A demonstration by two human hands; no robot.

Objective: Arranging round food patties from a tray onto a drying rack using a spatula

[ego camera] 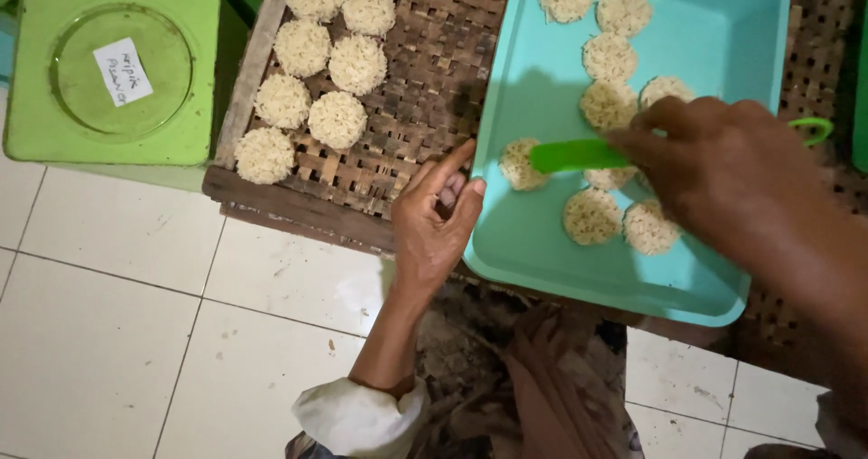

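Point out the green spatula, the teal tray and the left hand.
green spatula (570,156), head view, on its flat blade.
teal tray (723,34), head view, on bare floor near its far right corner.
left hand (434,219), head view, on its back.

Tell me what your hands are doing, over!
Left hand steadies teal tray edge. Right hand holds green spatula, tip at a rice cake. Nothing in the way.

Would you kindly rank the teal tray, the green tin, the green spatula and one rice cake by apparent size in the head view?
1. Teal tray
2. Green tin
3. Green spatula, partly hidden by the right hand
4. Rice cake
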